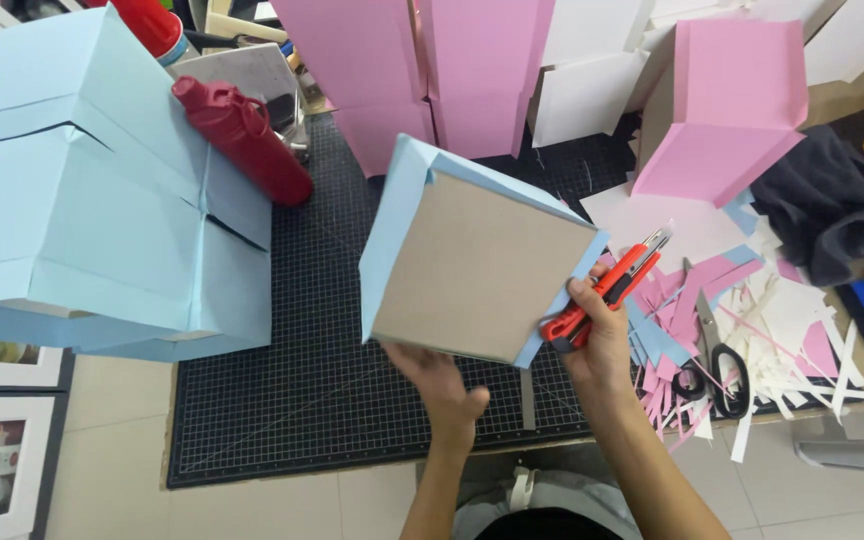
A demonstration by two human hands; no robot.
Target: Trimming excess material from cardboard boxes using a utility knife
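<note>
The left hand [444, 385] supports the lower edge of a square grey cardboard panel wrapped at its edges in light blue paper [472, 265], fingers closed under it, holding it tilted above the black gridded cutting mat [292, 390]. The right hand [600, 340] is closed around a red retractable utility knife [607, 288], its blade end pointing up and right, just beside the panel's right edge where a blue paper flap stands loose. Right of the hands, black-handled scissors [714, 352] lie among pink, blue and white paper offcuts [782, 330]. Left, a large light blue paper-covered box [82, 190] rests. Beyond, a dark red bottle [242, 135] lies tilted, and pink folded sheets [732, 110] stand behind.
</note>
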